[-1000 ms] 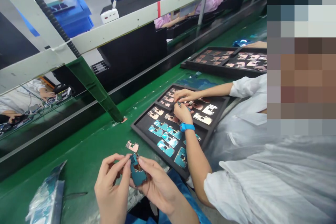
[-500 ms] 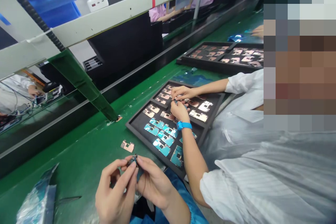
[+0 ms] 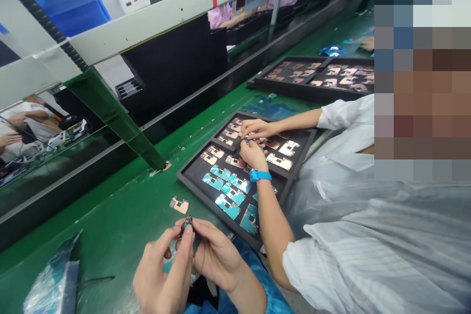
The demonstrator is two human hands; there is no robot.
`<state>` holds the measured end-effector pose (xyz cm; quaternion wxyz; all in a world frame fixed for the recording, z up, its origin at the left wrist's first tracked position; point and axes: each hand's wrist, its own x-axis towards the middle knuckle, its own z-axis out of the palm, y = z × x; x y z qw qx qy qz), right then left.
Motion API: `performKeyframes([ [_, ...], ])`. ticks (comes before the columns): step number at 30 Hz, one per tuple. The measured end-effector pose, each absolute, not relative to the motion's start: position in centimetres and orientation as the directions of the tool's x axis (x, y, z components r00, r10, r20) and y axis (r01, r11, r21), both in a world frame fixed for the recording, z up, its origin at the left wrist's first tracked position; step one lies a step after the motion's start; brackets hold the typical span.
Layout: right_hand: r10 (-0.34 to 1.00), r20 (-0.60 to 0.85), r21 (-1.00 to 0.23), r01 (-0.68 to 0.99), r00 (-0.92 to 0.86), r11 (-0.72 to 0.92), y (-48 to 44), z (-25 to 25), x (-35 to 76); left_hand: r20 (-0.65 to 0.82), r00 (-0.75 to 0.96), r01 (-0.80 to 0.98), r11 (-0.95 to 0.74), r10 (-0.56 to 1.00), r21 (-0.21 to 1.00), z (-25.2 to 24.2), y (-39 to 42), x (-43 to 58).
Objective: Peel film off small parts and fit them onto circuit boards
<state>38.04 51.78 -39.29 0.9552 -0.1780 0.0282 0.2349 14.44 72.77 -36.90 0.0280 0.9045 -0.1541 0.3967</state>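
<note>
A: Our fingers?
B: Left hand (image 3: pixel 162 270) and right hand (image 3: pixel 217 255) both pinched nearly closed on one small circuit board (image 3: pixel 189 220), mostly hidden, above the green bench (image 3: pixel 121 225), near the black tray (image 3: pixel 209 204).
A: Good handling?
B: We'd hold edges lightly, sparing the components.
A: Textures?
B: Bench glossy; tray matte; loose board (image 3: pixel 179 204) flat, coppery-pink, notched.
</note>
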Motion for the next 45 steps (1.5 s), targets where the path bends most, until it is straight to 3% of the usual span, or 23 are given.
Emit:
performKeyframes([
  [6, 0.590, -0.100, -0.299, -0.590, 0.801, 0.750, 59.1, -39.7, 23.4, 0.734, 0.641, -0.310, -0.951, -0.222, -0.017, -37.2, 73.0, 14.3],
  [7, 0.729, -0.045, -0.256, -0.713, 0.683, 0.653, 60.2, -40.2, 21.4, 0.737, 0.638, -0.309, -0.951, -0.223, -0.021, -37.3, 73.0, 14.3],
  [9, 0.761, -0.043, -0.216, -0.750, 0.647, 0.625, 61.4, -41.0, 19.4, 0.743, 0.631, -0.299, -0.954, -0.224, -0.033, -37.5, 73.2, 14.4],
  [15, 0.760, -0.078, -0.189, -0.758, 0.645, 0.624, 61.2, -41.4, 20.3, 0.747, 0.634, -0.275, -0.961, -0.199, -0.023, -38.1, 73.5, 14.4],
  [21, 0.699, -0.132, -0.228, -0.708, 0.703, 0.668, 62.2, -41.8, 19.8, 0.728, 0.676, -0.261, -0.961, -0.114, 0.092, -39.0, 74.4, 15.0],
  [27, 0.645, -0.177, -0.288, -0.666, 0.744, 0.689, 63.1, -42.8, 20.0, 0.646, 0.752, -0.171, -0.909, 0.129, 0.381, -40.7, 75.4, 15.8],
  [29, 0.617, -0.172, -0.343, -0.634, 0.768, 0.693, 63.5, -43.2, 20.0, 0.527, 0.810, -0.094, -0.831, 0.256, 0.548, -41.0, 76.0, 16.1],
  [32, 0.568, -0.183, -0.479, -0.577, 0.803, 0.661, 64.4, -44.3, 19.7, 0.217, 0.894, 0.077, -0.612, 0.391, 0.787, -41.5, 77.4, 16.7],
  [35, 0.440, -0.208, -0.738, -0.435, 0.874, 0.516, 65.2, -45.5, 19.7, 0.041, 0.918, 0.170, -0.485, 0.394, 0.858, -42.2, 79.4, 18.0],
  [38, 0.225, -0.021, -0.989, -0.052, 0.974, 0.135, 64.5, -45.9, 21.1, 0.010, 0.897, 0.210, -0.447, 0.442, 0.869, -43.6, 82.0, 19.7],
  [41, 0.035, 0.206, -0.915, 0.205, 0.978, -0.348, 62.3, -45.1, 24.2, 0.006, 0.858, 0.257, -0.439, 0.514, 0.861, -45.1, 84.3, 21.3],
  [45, -0.064, 0.233, -0.804, 0.155, 0.970, -0.574, 59.6, -44.1, 28.5, 0.035, 0.824, 0.311, -0.503, 0.566, 0.806, -46.3, 85.7, 21.9],
])
